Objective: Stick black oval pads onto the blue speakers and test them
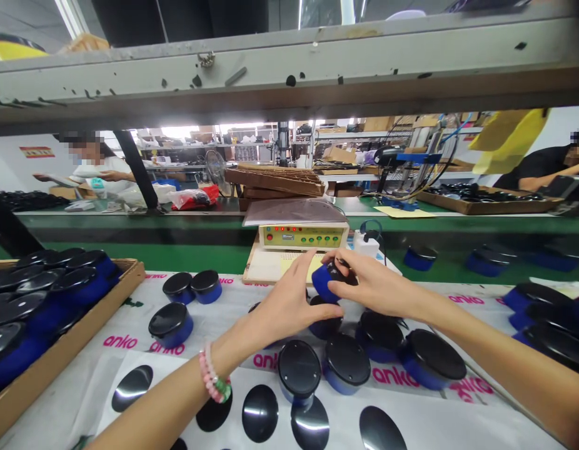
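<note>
My left hand (289, 303) and my right hand (374, 284) both grip a small round blue puck with a black top (327, 281), tilted, held above the work surface. Its far side is partly hidden by my fingers. Just below my hands stand similar pucks, such as one (379, 336) and another (346, 364). Flat glossy black discs (260, 412) lie on a white sheet printed with pink "anko" lettering (266, 360). A beaded bracelet (213, 375) circles my left wrist.
A wooden tray of blue-and-black pucks (69, 350) sits at the left, with more pucks at the right edge. Behind my hands stands a tester box with red and green buttons (302, 236). A shelf beam (289, 75) crosses above. Co-workers sit at the far benches.
</note>
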Demonstrator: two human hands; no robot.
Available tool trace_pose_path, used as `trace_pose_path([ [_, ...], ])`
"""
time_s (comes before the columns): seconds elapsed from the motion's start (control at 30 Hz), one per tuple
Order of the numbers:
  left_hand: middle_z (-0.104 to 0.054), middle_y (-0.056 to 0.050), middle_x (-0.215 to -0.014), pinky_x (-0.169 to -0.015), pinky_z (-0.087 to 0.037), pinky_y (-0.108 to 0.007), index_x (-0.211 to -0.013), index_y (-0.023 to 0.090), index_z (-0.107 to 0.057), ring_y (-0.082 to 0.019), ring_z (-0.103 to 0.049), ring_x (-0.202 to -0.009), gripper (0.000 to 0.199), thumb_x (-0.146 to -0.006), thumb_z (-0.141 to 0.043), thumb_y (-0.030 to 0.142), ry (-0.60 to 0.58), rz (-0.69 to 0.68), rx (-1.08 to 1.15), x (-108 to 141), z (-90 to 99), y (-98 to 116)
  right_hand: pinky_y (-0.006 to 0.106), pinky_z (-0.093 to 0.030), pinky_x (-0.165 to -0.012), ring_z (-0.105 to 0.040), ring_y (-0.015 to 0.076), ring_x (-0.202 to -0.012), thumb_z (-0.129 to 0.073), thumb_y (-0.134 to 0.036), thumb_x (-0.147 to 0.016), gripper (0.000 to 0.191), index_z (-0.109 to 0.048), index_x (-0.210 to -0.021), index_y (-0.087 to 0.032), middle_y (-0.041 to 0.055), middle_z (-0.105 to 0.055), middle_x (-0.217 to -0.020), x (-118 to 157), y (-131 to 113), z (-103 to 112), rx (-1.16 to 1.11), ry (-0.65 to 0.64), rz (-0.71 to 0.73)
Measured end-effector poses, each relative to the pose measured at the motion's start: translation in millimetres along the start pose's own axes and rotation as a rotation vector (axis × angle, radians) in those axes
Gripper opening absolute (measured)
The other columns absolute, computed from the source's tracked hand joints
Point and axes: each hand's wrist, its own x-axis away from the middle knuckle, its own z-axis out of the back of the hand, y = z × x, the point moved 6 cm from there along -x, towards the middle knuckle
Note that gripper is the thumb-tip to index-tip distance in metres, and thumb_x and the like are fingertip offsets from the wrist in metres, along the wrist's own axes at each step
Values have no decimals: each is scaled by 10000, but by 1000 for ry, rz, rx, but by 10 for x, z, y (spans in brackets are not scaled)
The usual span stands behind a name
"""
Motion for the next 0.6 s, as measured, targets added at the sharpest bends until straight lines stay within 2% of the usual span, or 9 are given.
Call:
trace_pose_path([
  [0.1, -500, -49, -1364, -1032, -405, -369, -1420, 275, -246, -227, -494, -1236, 846, -725, -726, 331, 36, -44, 131, -20, -12, 185, 255, -354, -573, -398, 127, -613, -427, -324, -824, 150, -349, -744, -225, -50, -383, -668, 38, -189, 28, -103, 62, 7],
  [0.17, -541, -25, -1323, -994, -434, -360, -1416, 304, -248, -221, -542, -1182, 829, -732, -717, 286, 48, -44, 126, 2, -2, 248, 251, -350, -559, -381, 123, -606, -409, -337, -846, 163, -357, -742, -223, -53, -350, -661, 61, -218, 16, -176, 109, -1],
  [0.33, -551, 2, -1316, -990, -435, -310, -1395, 323, -270, -191, -535, -1190, 803, -733, -713, 217, 85, -80, 63, 117, 55, 353, 226, -334, -500, -340, 105, -587, -440, -394, -879, 273, -313, -707, -225, -58, -303, -678, 80, -210, -72, -383, 169, -23],
  [0.43, -528, -7, -1335, -1002, -427, -299, -1404, 310, -242, -186, -515, -1209, 790, -758, -691, 233, 90, -117, -9, 193, 139, 353, 236, -393, -538, -404, 112, -627, -489, -451, -873, 288, -361, -755, -222, -48, -367, -716, 51, -287, -69, -406, 122, 23],
  [0.53, -460, -49, -1370, -1054, -386, -331, -1405, 278, -240, -205, -473, -1248, 715, -804, -627, 293, 204, -59, -209, 339, 409, 150, 260, -475, -551, -533, 162, -761, -536, -562, -838, 359, -421, -860, -223, 27, -498, -914, 59, -211, 199, -387, 155, 10],
  [0.6, -448, -72, -1307, -1037, -408, -347, -1375, 258, -291, -210, -505, -1203, 636, -816, -589, 315, 319, 82, -398, 506, 665, -122, 229, -420, -410, -545, 150, -648, -539, -632, -813, 424, -454, -867, -220, 56, -534, -908, 159, 49, 576, -378, 318, -107],
])
